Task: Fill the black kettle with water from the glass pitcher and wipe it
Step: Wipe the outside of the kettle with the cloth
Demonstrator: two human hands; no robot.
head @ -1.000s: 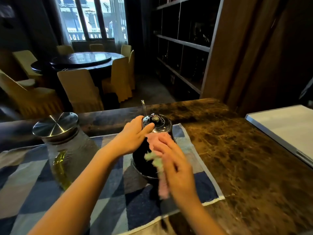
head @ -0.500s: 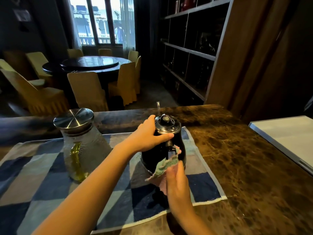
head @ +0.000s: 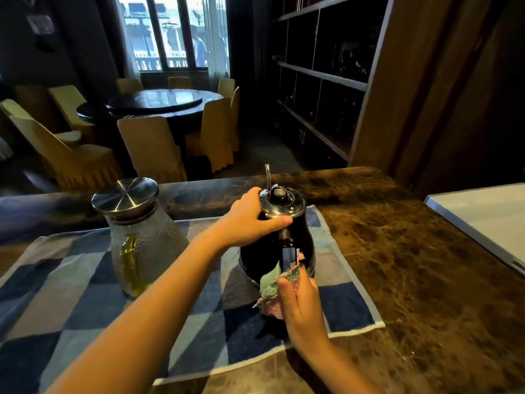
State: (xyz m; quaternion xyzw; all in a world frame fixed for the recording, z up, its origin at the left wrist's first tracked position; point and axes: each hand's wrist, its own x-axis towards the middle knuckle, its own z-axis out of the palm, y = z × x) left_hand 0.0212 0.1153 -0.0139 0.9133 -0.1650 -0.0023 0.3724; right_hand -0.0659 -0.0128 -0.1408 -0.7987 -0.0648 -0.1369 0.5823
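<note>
Pink-and-green cloth [head: 277, 284] is pinched in our right hand [head: 302, 305] against the lower front of the rounded black kettle [head: 305, 240]. Our left hand [head: 250, 220] clasps its steel lid rim, steadying it on the blue checked towel [head: 85, 308]. Step: wiping. Next, we judge, work the cloth around the body. The lidded glass pitcher [head: 142, 240] stands just left.

On the tabletop [head: 397, 251] lies a towel [head: 85, 308]; the pitcher [head: 139, 237] stands on it left of the kettle [head: 284, 243].
</note>
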